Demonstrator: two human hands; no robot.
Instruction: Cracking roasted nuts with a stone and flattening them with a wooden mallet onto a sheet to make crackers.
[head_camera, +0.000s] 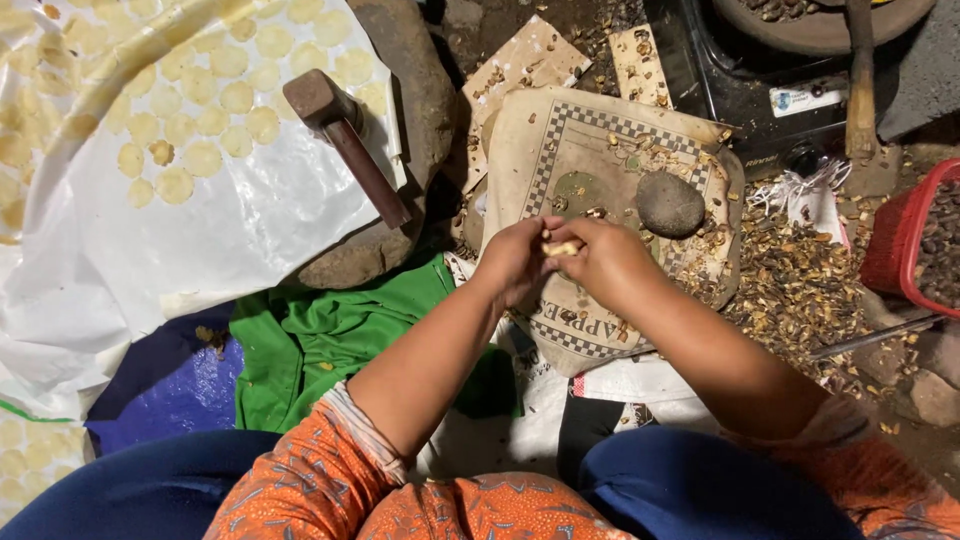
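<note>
My left hand (515, 262) and my right hand (605, 260) meet over a worn checkered cardboard sheet (560, 150), fingertips pinching one small pale-yellow kernel (560, 247) between them. Just beyond my right hand a round grey stone (670, 203) rests on the cardboard among bits of shell. To the left, a brown wooden mallet (345, 140) lies on a flat stone slab (410, 90) covered by white plastic sheeting (230, 230). Several flattened pale-yellow discs (200, 110) are spread over that sheeting.
Brown shell litter (790, 290) piles up right of the cardboard. A red basket (905, 240) of dark seeds stands at the right edge. A black stove (760, 90) carries a pan at top right. Green cloth (320, 340) and blue plastic (170, 385) lie by my knees.
</note>
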